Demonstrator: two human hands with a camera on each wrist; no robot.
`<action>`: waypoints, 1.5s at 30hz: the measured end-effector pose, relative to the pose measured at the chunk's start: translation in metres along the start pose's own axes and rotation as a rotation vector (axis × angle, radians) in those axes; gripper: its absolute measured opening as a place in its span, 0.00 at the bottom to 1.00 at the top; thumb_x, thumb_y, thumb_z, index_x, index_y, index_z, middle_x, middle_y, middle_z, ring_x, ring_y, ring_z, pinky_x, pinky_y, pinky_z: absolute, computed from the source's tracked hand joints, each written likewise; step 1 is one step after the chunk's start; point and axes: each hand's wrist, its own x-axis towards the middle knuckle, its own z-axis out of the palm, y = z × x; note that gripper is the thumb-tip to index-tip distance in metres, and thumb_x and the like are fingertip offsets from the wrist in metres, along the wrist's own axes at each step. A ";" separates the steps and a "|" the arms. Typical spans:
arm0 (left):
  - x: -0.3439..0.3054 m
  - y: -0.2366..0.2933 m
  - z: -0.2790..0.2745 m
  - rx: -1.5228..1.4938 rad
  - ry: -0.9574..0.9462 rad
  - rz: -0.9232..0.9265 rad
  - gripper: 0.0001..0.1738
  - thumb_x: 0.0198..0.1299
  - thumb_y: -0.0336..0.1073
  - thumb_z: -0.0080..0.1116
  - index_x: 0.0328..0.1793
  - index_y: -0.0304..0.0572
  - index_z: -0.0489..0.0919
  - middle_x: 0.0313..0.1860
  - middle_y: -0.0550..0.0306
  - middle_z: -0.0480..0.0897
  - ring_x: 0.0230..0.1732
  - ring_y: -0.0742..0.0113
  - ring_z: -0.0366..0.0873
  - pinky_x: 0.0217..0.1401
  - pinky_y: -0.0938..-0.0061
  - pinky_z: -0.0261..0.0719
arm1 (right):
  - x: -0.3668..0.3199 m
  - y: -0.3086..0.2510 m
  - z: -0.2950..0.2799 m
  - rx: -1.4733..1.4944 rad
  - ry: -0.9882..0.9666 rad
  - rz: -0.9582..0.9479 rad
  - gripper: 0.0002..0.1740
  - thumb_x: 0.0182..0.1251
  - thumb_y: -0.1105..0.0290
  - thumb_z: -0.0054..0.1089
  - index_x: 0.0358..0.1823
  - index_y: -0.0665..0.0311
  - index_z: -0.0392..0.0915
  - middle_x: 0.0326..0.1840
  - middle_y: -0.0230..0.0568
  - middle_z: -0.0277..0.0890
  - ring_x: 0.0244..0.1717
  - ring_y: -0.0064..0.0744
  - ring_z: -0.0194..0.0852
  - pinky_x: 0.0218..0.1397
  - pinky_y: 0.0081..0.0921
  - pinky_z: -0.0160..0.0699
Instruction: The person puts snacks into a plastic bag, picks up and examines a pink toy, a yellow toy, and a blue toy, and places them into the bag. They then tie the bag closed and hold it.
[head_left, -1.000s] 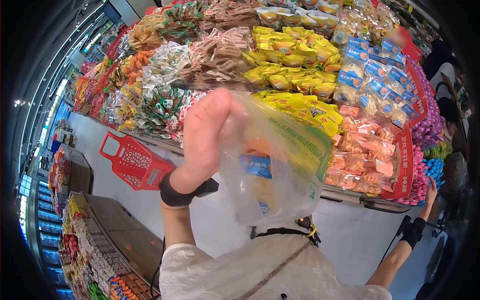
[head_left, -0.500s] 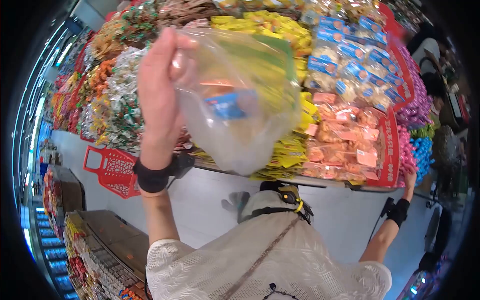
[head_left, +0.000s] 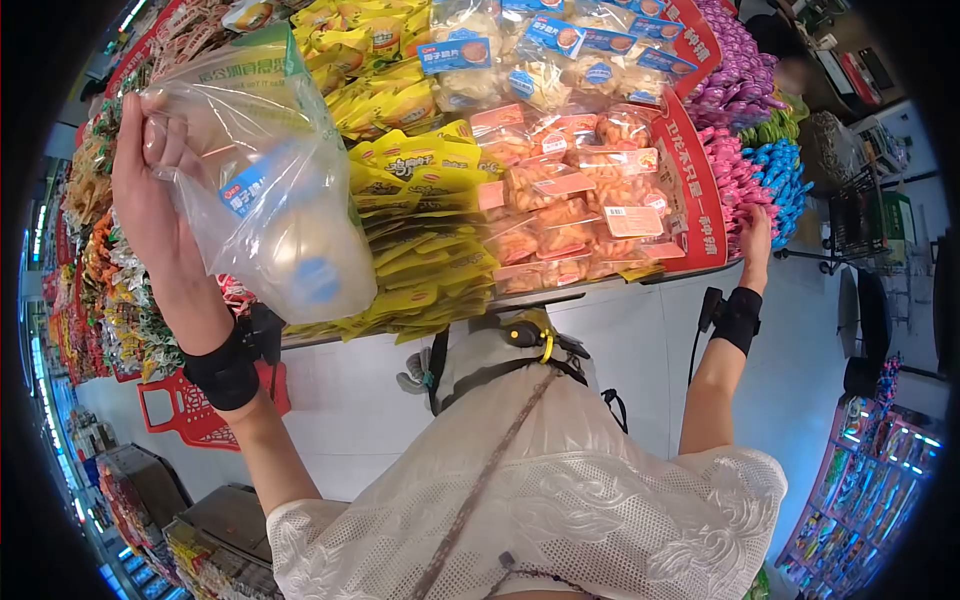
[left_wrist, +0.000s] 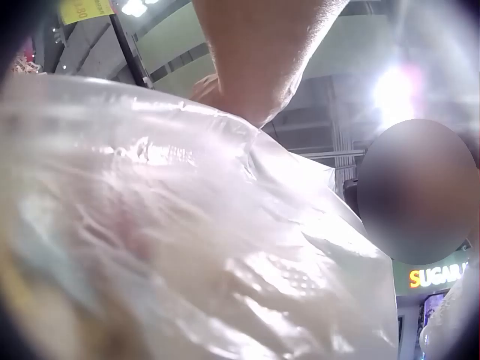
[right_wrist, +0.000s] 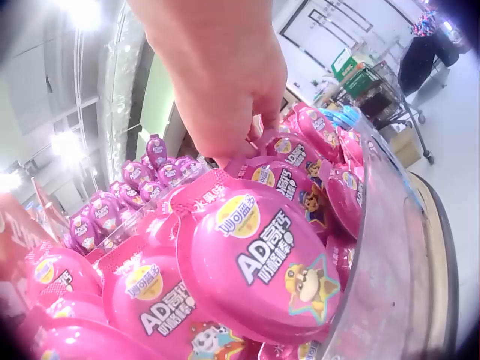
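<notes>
My left hand (head_left: 165, 200) grips a clear plastic bag (head_left: 335, 270) by its upper edge, at the left of the head view. Through the plastic show packs of coconut chips (head_left: 250, 190) with a blue label and pale contents. The bag's crinkled side fills most of the left wrist view. Over at the right, my right hand (head_left: 755, 240) reaches into a heap of pink candy packs (right_wrist: 262, 255). Its finger and thumb pinch the edge of a pink candy pack (right_wrist: 259, 139) behind the large front one; the fingertips are partly hidden.
Yellow snack packs (head_left: 420, 260), orange-labelled packs (head_left: 560, 190) and blue-labelled packs (head_left: 540, 60) cover the display. A clear bin wall (right_wrist: 382, 247) borders the pink packs. Purple packs (head_left: 735, 70) and blue packs (head_left: 780, 190) adjoin them. A red basket (head_left: 190, 410) stands on the floor at left.
My left hand and the bag have moved to the left in the head view as the view turned right. My right hand has come from beside the blue packs into the pink ones.
</notes>
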 end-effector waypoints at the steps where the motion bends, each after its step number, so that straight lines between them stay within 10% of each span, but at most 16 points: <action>1: 0.000 -0.001 0.001 -0.004 0.003 0.002 0.11 0.61 0.36 0.43 0.32 0.34 0.70 0.15 0.70 0.56 0.14 0.84 0.50 0.13 0.87 0.47 | 0.000 -0.006 -0.004 -0.037 0.004 -0.014 0.14 0.46 0.81 0.52 0.38 0.63 0.71 0.39 0.42 0.69 0.44 0.42 0.65 0.46 0.30 0.65; 4: 0.005 0.003 -0.014 -0.119 -0.431 -0.082 0.11 0.62 0.36 0.42 0.35 0.35 0.71 0.19 0.69 0.64 0.20 0.85 0.60 0.17 0.88 0.58 | -0.004 -0.008 -0.007 -0.086 0.010 -0.062 0.10 0.49 0.77 0.51 0.36 0.62 0.70 0.39 0.40 0.69 0.43 0.45 0.63 0.45 0.34 0.63; 7: -0.008 -0.002 0.020 0.100 0.284 0.049 0.09 0.59 0.37 0.48 0.32 0.39 0.73 0.16 0.71 0.62 0.17 0.86 0.58 0.14 0.90 0.52 | -0.005 -0.009 -0.007 -0.162 0.031 -0.115 0.09 0.51 0.76 0.49 0.35 0.62 0.69 0.38 0.39 0.69 0.42 0.46 0.62 0.43 0.35 0.63; 16: 0.004 -0.001 -0.014 -0.024 -0.224 -0.099 0.10 0.60 0.38 0.46 0.33 0.40 0.74 0.15 0.73 0.61 0.16 0.87 0.55 0.14 0.92 0.51 | -0.004 -0.015 -0.013 -0.057 -0.007 -0.075 0.08 0.53 0.76 0.47 0.36 0.62 0.68 0.36 0.40 0.70 0.40 0.44 0.64 0.41 0.33 0.64; 24: 0.007 -0.006 -0.010 -0.041 -0.150 -0.117 0.10 0.60 0.37 0.46 0.33 0.39 0.73 0.14 0.73 0.59 0.15 0.87 0.53 0.12 0.91 0.50 | 0.010 -0.012 -0.023 -0.062 -0.240 -0.053 0.11 0.47 0.78 0.47 0.34 0.61 0.71 0.36 0.35 0.72 0.42 0.40 0.66 0.43 0.32 0.65; 36: 0.007 -0.009 -0.003 -0.038 -0.084 -0.139 0.10 0.60 0.36 0.45 0.32 0.37 0.72 0.13 0.73 0.56 0.13 0.86 0.51 0.11 0.90 0.47 | 0.017 -0.022 -0.055 -0.204 0.003 -0.079 0.12 0.54 0.78 0.44 0.41 0.61 0.70 0.39 0.39 0.72 0.42 0.42 0.70 0.41 0.31 0.68; 40: 0.009 -0.010 -0.009 -0.102 -0.167 -0.176 0.10 0.60 0.36 0.45 0.32 0.37 0.71 0.13 0.73 0.56 0.13 0.86 0.50 0.11 0.89 0.46 | 0.022 -0.087 -0.107 -0.064 0.220 -0.005 0.11 0.60 0.73 0.47 0.44 0.63 0.69 0.40 0.42 0.72 0.39 0.35 0.72 0.42 0.25 0.69; 45: 0.001 -0.008 -0.004 -0.057 -0.109 -0.137 0.11 0.61 0.37 0.44 0.33 0.37 0.71 0.12 0.73 0.55 0.13 0.86 0.48 0.11 0.89 0.44 | 0.022 -0.194 -0.119 0.795 0.340 -0.143 0.11 0.60 0.73 0.50 0.43 0.71 0.70 0.38 0.35 0.72 0.39 0.20 0.69 0.35 0.15 0.71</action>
